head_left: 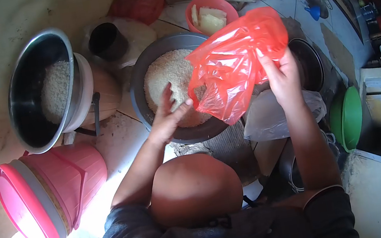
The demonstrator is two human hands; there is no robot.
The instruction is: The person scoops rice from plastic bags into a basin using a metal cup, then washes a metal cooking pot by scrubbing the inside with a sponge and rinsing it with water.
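A thin red plastic bag (pixel 235 68) hangs over the right side of a grey basin (pixel 138 95). My right hand (pixel 283 73) grips the bag near its upper right part, thumb on top. My left hand (pixel 167 117) is over the near left side of the basin, its fingers spread and its thumb tip right at the bag's lower left edge. In the basin lies a heap of white, grainy, shredded-looking food (pixel 165 75). The bag covers part of this heap and of the basin's far right rim.
Left stands a steel bowl (pixel 69 43) holding more white grains, above a pink bucket (pixel 71 174). Behind the basin are a dark cup (pixel 108 42) and a pink bowl (pixel 227 7) with pale chunks. A clear plastic bag (pixel 271 118) and a green basin (pixel 351 117) are at right.
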